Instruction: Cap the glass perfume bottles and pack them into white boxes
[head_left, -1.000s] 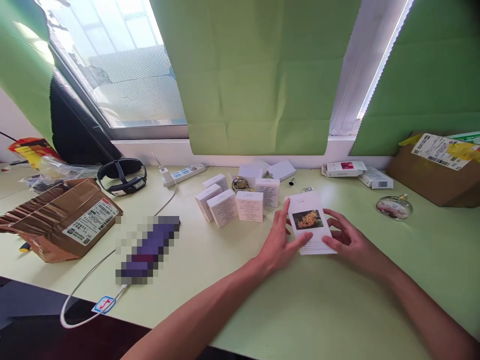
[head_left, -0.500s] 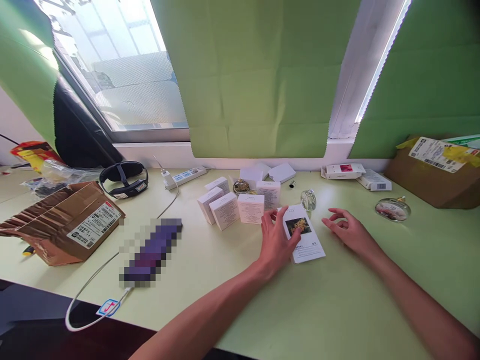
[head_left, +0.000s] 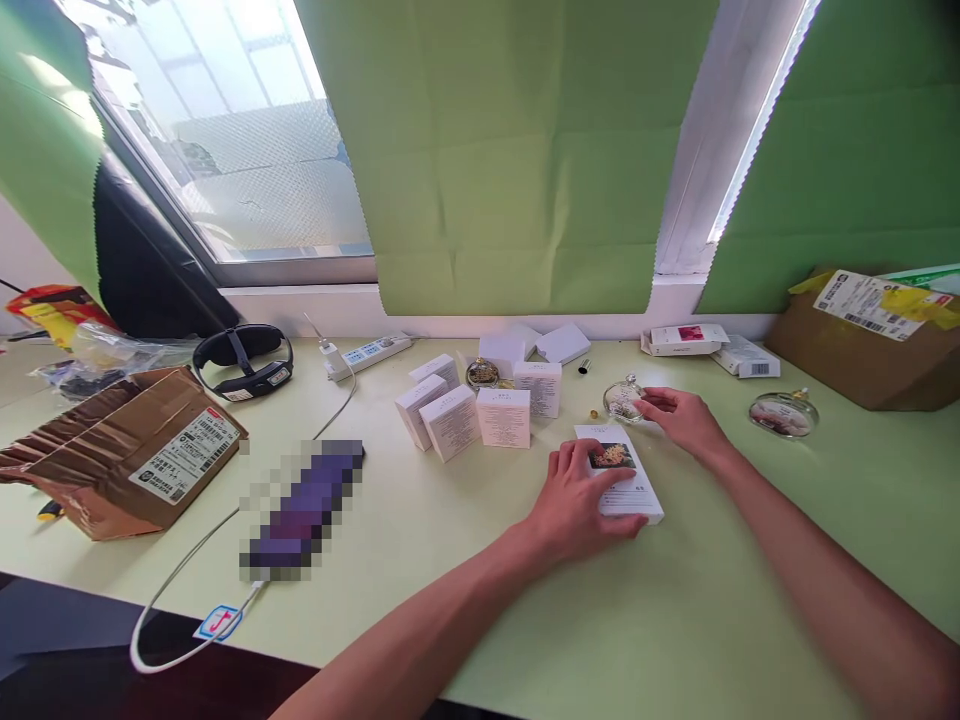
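Note:
My left hand [head_left: 585, 497] lies over a flat white box [head_left: 636, 492] with a flower picture, its fingers and thumb curled along the box and gripping it. Part of the box is hidden under that hand. Just beyond it, my right hand [head_left: 679, 422] pinches the right side of a round clear glass perfume bottle [head_left: 621, 402], which stands upright on the table. A tiny gold ring-like piece [head_left: 594, 414] lies left of the bottle. Several small white boxes [head_left: 504, 418] stand grouped left of my hands, with another round bottle [head_left: 481, 373] behind them.
A third glass bottle [head_left: 784, 413] lies at the right, near a brown carton [head_left: 862, 350]. Two small cartons [head_left: 684, 340] and a dark cap [head_left: 584, 367] are at the back. On the left are an open cardboard box [head_left: 150, 450], a headset [head_left: 244, 362], and a cabled phone [head_left: 307, 505].
My left hand has slid the flat box nearer and slightly right. My right hand has reached forward and taken hold of the glass bottle, which now stands more upright. The gold piece has come into view.

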